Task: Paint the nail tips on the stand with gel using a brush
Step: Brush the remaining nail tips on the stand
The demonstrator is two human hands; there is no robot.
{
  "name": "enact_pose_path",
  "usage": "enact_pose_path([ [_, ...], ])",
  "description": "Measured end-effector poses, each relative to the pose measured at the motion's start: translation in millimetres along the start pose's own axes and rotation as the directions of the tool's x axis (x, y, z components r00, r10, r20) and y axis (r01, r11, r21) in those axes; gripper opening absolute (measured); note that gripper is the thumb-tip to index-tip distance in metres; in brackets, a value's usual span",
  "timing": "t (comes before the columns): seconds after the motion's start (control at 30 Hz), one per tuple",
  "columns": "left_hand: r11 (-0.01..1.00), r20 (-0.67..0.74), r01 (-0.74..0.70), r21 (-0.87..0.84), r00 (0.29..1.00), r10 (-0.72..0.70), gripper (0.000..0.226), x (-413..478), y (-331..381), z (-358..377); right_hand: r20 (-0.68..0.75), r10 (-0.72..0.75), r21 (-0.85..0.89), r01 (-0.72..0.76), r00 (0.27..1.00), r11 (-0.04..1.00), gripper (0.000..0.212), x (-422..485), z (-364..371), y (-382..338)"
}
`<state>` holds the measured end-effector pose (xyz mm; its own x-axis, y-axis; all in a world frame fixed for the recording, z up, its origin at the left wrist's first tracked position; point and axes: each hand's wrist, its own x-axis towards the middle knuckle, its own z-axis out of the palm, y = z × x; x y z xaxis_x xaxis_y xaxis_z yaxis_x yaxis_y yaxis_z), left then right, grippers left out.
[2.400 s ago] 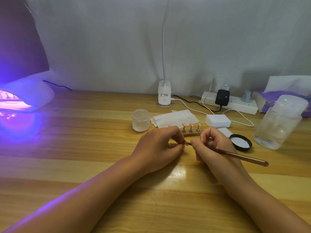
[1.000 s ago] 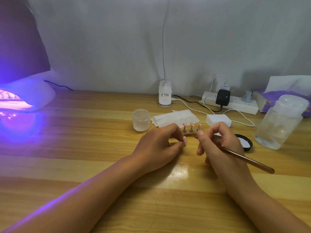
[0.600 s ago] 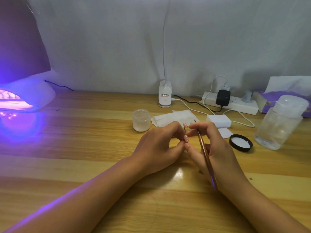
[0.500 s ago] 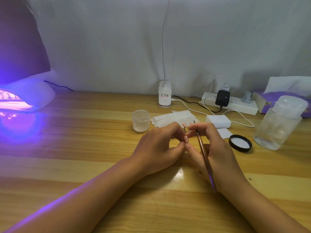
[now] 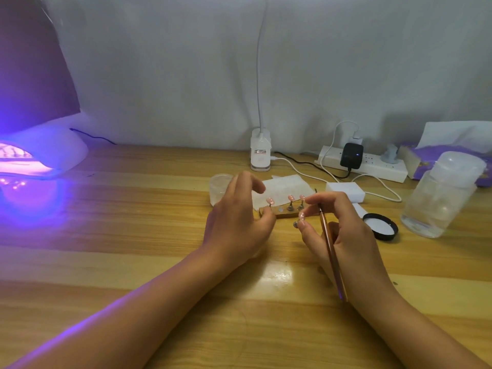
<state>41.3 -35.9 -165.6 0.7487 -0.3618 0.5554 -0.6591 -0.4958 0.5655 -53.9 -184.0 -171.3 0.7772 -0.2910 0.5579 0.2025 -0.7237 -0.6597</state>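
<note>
No readable text anywhere; small label with red and dark print on white lamp base (image 5: pixel 260 153), characters too blurred to make out; other objects bear no legible markings.

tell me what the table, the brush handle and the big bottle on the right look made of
Table: wood, glossy varnish, with grain lines and lamp glare.
Brush handle: likely metal or metallic-coated, with a rose-gold sheen.
Big bottle: clear plastic probably, with a frosted cap; glass can't be excluded.

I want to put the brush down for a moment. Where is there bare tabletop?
Bare wood lies between the UV lamp and the left hand, and along the near edge. Around the nail stand, black lid and clear bottle it is crowded.
</note>
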Motion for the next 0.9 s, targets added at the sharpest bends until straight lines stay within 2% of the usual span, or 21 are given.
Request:
enact_pose_path([
  [0.1, 0.990, 0.079, 0.130, 0.057, 0.988, -0.134, 0.033, 2, -5, 2, -0.003, 0.015, 0.001, -0.015, 1.000, 1.000, 0.038, 0, 1, 1],
  [0.17, 0.986, 0.119, 0.146, 0.085, 0.981, -0.155, 0.034, 3, -7, 4, 0.002, 0.025, 0.008, -0.025, 1.000, 1.000, 0.037, 0, 1, 2],
  [0.3, 0.986, 0.180, 0.105, 0.128, 0.975, -0.127, 0.033, 2, -8, 6, 0.021, 0.028, 0.001, -0.028, 0.999, 1.000, 0.037, 0, 2, 2],
  [0.5, 0.993, 0.240, 0.052, 0.107, 0.968, -0.076, 0.026, 3, -8, 5, 0.032, 0.015, 0.001, -0.015, 0.999, 1.000, 0.034, -1, 1, 1],
  [0.67, 0.993, 0.288, 0.043, 0.106, 0.955, -0.072, 0.028, 3, -8, 4, 0.043, 0.008, -0.018, -0.007, 0.999, 1.000, 0.036, -1, 0, -3],
  [0.9, 0.999, 0.305, -0.042, 0.007, 0.952, 0.038, 0.023, 3, -5, 1, 0.045, -0.010, -0.064, 0.013, 0.999, 0.998, 0.036, -2, -1, -9],
])
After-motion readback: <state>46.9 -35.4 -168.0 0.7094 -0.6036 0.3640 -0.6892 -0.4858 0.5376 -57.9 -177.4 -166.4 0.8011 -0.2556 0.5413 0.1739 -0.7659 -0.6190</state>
